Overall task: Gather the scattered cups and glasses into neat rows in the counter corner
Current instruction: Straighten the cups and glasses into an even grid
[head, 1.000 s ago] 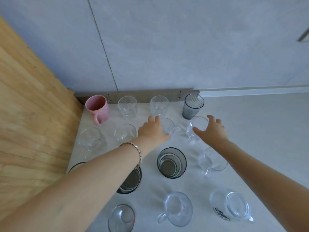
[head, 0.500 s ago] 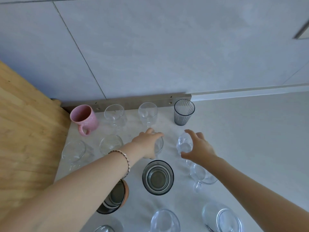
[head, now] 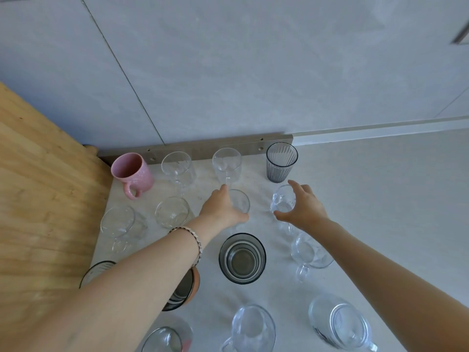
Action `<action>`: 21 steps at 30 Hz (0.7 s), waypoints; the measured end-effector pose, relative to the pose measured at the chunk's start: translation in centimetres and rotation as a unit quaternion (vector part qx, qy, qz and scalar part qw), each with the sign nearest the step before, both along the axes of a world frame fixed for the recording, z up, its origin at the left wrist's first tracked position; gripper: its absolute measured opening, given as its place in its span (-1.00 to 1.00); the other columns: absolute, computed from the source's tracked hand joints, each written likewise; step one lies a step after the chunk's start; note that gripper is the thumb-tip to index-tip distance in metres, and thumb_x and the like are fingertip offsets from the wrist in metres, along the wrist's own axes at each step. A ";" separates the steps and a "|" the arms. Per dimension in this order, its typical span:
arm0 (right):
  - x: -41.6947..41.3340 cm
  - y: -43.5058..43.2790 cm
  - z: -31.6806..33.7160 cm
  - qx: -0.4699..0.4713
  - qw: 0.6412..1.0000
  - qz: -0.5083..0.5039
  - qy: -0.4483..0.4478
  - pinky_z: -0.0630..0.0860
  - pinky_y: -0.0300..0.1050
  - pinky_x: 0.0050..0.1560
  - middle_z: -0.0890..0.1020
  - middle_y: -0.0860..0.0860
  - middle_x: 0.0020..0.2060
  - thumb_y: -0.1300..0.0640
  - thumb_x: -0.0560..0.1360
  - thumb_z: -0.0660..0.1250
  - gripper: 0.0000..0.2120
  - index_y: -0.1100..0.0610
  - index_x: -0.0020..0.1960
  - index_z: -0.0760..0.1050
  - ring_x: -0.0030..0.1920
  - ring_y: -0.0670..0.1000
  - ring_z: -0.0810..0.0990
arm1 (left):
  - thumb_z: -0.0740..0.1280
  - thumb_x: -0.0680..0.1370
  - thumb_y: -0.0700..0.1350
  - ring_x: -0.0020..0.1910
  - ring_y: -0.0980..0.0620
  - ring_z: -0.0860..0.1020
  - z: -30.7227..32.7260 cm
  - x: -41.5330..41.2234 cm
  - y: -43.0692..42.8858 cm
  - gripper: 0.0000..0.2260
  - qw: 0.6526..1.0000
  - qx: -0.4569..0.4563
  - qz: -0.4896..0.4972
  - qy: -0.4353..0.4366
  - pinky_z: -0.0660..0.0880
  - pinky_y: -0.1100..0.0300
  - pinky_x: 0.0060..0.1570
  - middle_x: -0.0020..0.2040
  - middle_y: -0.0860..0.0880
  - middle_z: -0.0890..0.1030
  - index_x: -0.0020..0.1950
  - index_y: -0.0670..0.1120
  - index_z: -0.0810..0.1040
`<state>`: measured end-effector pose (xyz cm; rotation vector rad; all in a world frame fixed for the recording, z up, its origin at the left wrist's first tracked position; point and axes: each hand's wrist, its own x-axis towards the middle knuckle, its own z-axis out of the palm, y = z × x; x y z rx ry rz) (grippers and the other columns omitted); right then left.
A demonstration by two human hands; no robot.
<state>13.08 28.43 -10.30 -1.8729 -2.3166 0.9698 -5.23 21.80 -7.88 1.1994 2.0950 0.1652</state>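
Clear glass (head: 239, 203) half hidden behind left hand (head: 222, 210).

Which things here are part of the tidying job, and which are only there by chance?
Part of the job:
- pink mug
- ribbed grey tumbler
- clear glass at the left hand
- clear glass at the right hand
- dark banded glass

Not part of it:
- wooden panel
- bracelet

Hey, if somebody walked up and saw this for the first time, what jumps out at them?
The pink mug in the back left corner, the only bright colour among clear glasses. Then both hands mid-counter: left hand and right hand each cupping a clear glass, in front of the dark ribbed tumbler.
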 end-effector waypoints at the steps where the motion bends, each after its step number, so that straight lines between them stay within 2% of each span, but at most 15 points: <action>1: 0.1 0.0 0.0 0.001 1.000 0.003 -0.004 0.48 -0.07 0.14 0.34 0.05 0.35 -0.06 0.32 0.49 -0.10 0.03 0.52 0.09 0.21 0.08 0.51 | 0.46 0.35 0.07 0.26 -0.13 0.44 0.0 0.0 -0.2 -0.23 1.000 0.004 -0.001 -0.001 0.45 0.08 0.10 0.32 -0.13 0.39 0.43 -0.11 0.18; 10: 0.2 -0.4 -0.4 0.003 0.999 0.012 -0.033 0.52 -0.08 0.06 0.31 0.05 0.37 -0.11 0.35 0.46 -0.08 0.04 0.53 0.03 0.20 0.08 0.51 | 0.44 0.37 0.11 0.26 -0.15 0.45 -0.3 -0.1 -0.8 -0.24 1.000 0.004 -0.013 0.014 0.48 0.01 0.16 0.32 -0.13 0.39 0.45 -0.08 0.17; 12: 0.1 -0.6 0.1 -0.012 0.999 0.017 -0.039 0.46 -0.05 0.20 0.26 0.07 0.41 -0.11 0.37 0.45 -0.07 0.07 0.54 -0.02 0.31 0.10 0.42 | 0.42 0.38 0.12 0.27 -0.16 0.44 -0.1 0.0 -1.0 -0.24 1.000 0.000 -0.017 0.019 0.48 0.00 0.18 0.33 -0.15 0.38 0.45 -0.09 0.15; 14: -0.1 -1.1 1.0 -0.004 0.999 0.018 -0.041 0.30 0.00 0.39 0.17 0.08 0.47 -0.10 0.41 0.41 -0.10 0.13 0.54 -0.02 0.45 0.11 0.23 | 0.38 0.42 0.14 0.28 -0.17 0.42 0.4 0.0 -1.3 -0.27 1.000 0.001 -0.021 0.018 0.46 0.00 0.20 0.35 -0.15 0.34 0.45 -0.11 0.14; 16: -0.6 -2.0 2.2 0.040 0.999 0.012 -0.025 0.19 0.00 0.47 0.14 0.09 0.50 -0.05 0.47 0.35 -0.23 0.20 0.52 0.07 0.50 0.10 0.12 | 0.30 0.48 0.15 0.29 -0.19 0.41 1.4 -0.2 -2.0 -0.36 0.999 0.032 -0.006 0.017 0.44 -0.03 0.19 0.35 -0.16 0.32 0.43 -0.12 0.18; 17: -0.9 -2.6 2.9 0.060 0.998 0.012 -0.007 0.19 -0.02 0.47 0.17 0.09 0.49 -0.01 0.50 0.33 -0.31 0.21 0.49 0.14 0.49 0.10 0.13 | 0.26 0.50 0.13 0.29 -0.19 0.41 1.9 -0.5 -2.7 -0.42 0.998 0.059 0.004 0.017 0.43 -0.04 0.20 0.35 -0.15 0.32 0.41 -0.12 0.22; 21: -3.4 -6.5 5.9 0.070 0.994 0.058 0.067 0.34 -0.16 0.28 0.43 0.04 0.34 0.09 0.51 0.31 -0.60 0.15 0.33 0.44 0.32 0.05 0.41 | 0.25 0.53 -0.02 0.25 -0.11 0.46 4.0 -3.3 -7.5 -0.62 0.984 0.171 0.029 0.048 0.42 0.01 0.24 0.33 -0.09 0.42 0.32 -0.10 0.39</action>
